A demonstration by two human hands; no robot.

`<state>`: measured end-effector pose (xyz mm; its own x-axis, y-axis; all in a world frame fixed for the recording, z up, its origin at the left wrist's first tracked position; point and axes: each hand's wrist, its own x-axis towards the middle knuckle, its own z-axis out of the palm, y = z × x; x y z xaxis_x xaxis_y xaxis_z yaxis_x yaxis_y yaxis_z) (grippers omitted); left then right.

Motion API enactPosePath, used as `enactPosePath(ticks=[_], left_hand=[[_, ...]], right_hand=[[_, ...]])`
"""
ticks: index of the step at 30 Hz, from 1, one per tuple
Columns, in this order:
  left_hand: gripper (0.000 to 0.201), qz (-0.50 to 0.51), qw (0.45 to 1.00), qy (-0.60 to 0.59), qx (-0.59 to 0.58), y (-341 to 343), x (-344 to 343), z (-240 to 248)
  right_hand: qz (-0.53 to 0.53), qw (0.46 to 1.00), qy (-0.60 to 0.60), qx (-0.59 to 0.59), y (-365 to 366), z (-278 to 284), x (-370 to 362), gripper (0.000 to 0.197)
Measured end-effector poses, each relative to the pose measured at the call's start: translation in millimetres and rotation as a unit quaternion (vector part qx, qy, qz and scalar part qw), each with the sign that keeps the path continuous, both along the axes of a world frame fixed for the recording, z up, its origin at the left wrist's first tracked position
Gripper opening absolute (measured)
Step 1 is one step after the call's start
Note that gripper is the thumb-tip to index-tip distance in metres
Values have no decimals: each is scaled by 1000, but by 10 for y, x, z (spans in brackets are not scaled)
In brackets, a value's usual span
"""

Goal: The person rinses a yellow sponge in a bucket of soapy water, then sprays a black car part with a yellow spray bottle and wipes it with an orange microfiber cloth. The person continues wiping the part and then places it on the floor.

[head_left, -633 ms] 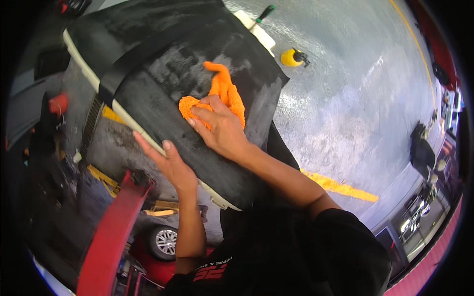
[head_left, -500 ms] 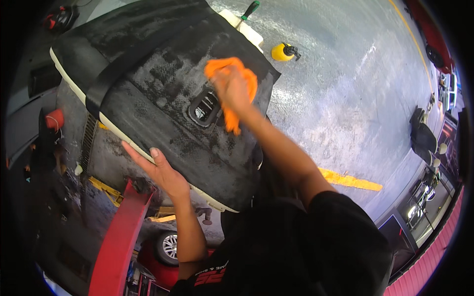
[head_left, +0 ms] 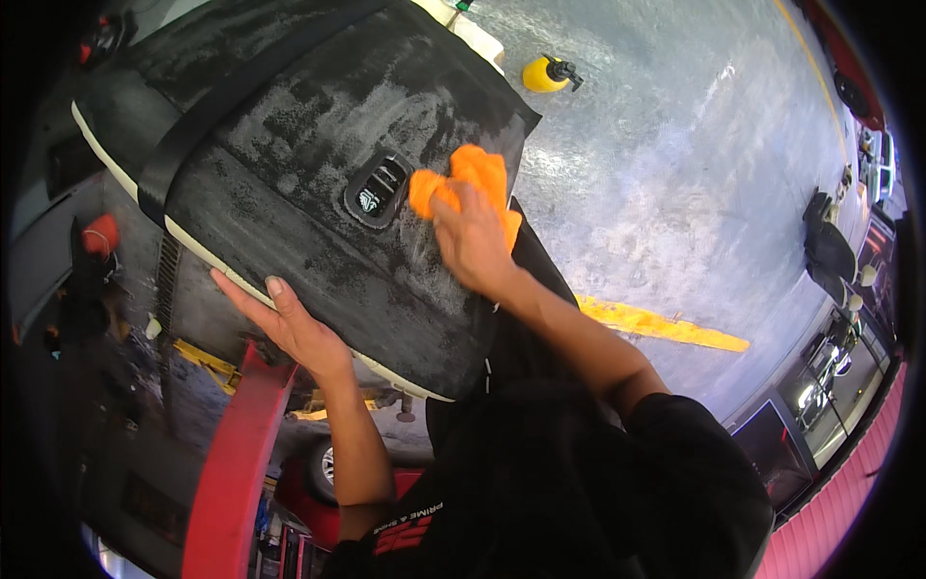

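Observation:
A large black fabric-covered panel [head_left: 289, 232], like the back of a car seat, lies before me with pale, whitish smears over its surface. Bunched under my right hand [head_left: 476, 239] is an orange cloth [head_left: 482, 172], pressed on the panel near its right side. Left of the cloth, a dark recessed plastic latch [head_left: 377, 189] is set into the fabric. A wide black band [head_left: 227, 114] crosses the panel farther away. Along the cream edge [head_left: 217, 256] at the near left, my left hand [head_left: 307, 336] rests with its fingers stretched out and thumb raised.
On the grey floor beyond stands a yellow spray bottle [head_left: 548, 74]. A green-handled tool [head_left: 463, 6] lies on a cream piece at the panel's far edge. A red metal beam [head_left: 236, 463] rises at lower left, near a car wheel [head_left: 323, 470]. Yellow paint [head_left: 666, 324] marks the floor.
My right hand has drawn the orange cloth nearer and to the right, away from the latch. The panel and my left hand appear slightly farther left in the picture.

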<state>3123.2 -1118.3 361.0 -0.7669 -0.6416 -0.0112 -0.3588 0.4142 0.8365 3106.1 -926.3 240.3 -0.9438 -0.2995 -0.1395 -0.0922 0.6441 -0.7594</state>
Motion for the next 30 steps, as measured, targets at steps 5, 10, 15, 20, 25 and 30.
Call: enactPosePath(ticks=[5, 10, 15, 20, 25, 30], left_hand=[[71, 14, 1000, -7, -6, -35, -30, -56], [74, 42, 999, -11, 33, 71, -1, 27], [73, 12, 998, -39, -45, 71, -2, -7], [72, 41, 999, 2, 18, 185, -41, -42], [77, 54, 995, -64, -57, 152, -92, -47], [82, 69, 993, -70, -70, 147, -97, -43]], right_hand=[[0, 999, -4, 39, -126, 266, 172, 30], [-13, 1000, 17, 12, 44, -115, 10, 27], [-148, 980, -70, 110, 724, -1946, -791, 25], [-212, 970, -69, 94, 843, -2587, -1134, 23], [-216, 970, -1, 111, 1021, -2538, -637, 24], [-272, 959, -69, -29, 917, -2736, -1453, 19]])
